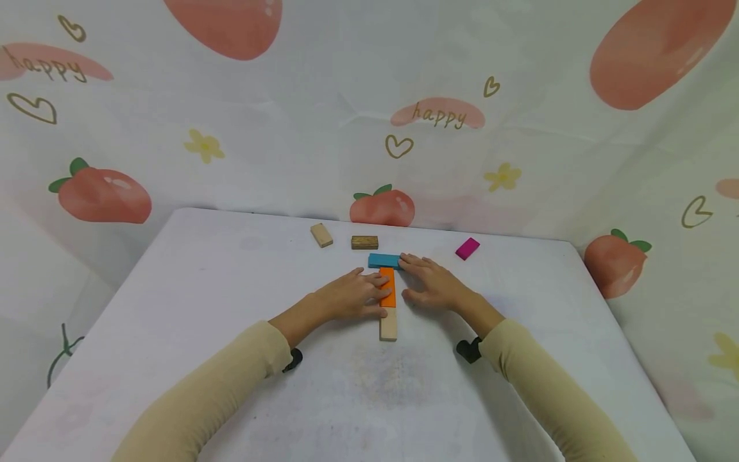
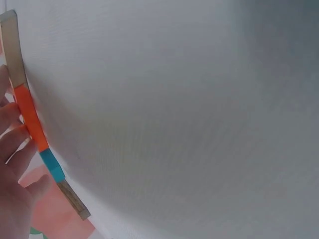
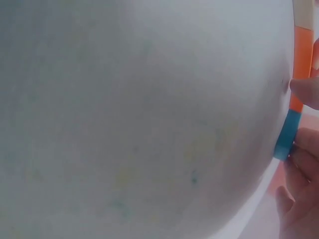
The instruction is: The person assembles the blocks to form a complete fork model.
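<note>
An orange block (image 1: 387, 296) lies lengthwise on the white table, end to end with a plain wooden block (image 1: 389, 325) nearer the person. Across its far end lies a blue block (image 1: 383, 260), crosswise like the bar of a T. My left hand (image 1: 353, 296) comes from the left, its outstretched fingers resting on the orange block and the near wooden block. On the other side, my right hand (image 1: 434, 282) has its fingers on the blue block's right end. In the right wrist view, the right thumb (image 3: 305, 92) lies against or close beside the orange block (image 3: 302, 55).
Beyond the blue block lie a brown block (image 1: 365, 242) and, to its left, a pale wooden block (image 1: 321, 235). A magenta block (image 1: 467, 248) sits at the back right. A printed cloth (image 1: 323, 115) hangs behind the table's far edge.
</note>
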Motion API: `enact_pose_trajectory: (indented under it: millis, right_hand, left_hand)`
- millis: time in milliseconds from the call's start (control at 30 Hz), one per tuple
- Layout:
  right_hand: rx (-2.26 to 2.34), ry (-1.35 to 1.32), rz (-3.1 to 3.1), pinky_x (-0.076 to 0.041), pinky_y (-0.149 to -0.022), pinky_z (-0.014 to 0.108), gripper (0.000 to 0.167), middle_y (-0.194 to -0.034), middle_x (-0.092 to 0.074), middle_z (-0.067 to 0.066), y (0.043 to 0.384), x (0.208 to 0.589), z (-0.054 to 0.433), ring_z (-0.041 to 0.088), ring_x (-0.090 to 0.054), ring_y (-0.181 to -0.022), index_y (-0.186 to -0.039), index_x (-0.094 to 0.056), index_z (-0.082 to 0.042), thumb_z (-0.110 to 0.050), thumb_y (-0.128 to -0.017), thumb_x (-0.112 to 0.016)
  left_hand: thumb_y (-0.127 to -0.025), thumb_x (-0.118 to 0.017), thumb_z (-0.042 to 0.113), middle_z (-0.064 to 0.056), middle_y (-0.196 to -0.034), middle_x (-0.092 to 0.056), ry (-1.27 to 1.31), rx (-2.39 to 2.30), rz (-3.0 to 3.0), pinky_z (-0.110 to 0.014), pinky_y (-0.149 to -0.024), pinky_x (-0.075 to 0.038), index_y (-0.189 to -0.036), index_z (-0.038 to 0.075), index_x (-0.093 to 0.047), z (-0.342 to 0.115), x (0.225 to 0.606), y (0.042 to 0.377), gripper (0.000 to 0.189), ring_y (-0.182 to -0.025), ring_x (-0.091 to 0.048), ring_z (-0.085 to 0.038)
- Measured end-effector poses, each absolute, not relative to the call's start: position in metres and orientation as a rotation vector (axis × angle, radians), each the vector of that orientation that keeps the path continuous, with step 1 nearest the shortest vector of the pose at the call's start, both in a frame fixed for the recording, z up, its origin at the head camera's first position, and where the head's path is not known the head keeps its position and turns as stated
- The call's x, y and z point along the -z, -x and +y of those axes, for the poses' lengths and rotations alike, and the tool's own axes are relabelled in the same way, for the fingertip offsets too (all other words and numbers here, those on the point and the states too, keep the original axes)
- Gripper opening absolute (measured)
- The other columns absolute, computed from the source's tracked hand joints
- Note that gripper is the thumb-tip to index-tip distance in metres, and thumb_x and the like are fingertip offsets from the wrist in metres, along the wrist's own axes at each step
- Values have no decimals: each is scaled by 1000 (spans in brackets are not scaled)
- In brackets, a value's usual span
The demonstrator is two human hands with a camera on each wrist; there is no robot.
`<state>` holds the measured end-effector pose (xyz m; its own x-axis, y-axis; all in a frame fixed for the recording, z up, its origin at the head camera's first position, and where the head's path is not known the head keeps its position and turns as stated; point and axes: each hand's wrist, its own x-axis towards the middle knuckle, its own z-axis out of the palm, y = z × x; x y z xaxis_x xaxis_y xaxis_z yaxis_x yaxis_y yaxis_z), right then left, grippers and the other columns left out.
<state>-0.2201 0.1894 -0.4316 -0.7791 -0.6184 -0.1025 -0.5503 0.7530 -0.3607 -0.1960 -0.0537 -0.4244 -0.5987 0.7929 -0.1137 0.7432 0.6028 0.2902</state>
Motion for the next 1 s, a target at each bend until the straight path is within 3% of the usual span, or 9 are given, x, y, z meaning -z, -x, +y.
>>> enact_pose_trajectory:
  millis: [1000]
  right_hand:
    - [462,966,2730,-22,-118,52,67,-158,-36,13,216,427,187,32,-32,-146,-150,-43,-4,-31,-93,-66]
  left_hand:
    - [-98,-59,46,-10,-152,-46,-1281,-265,2612,-55,-115,-28,-141,10,-57,-52,425,197,56,-143,-39,-25]
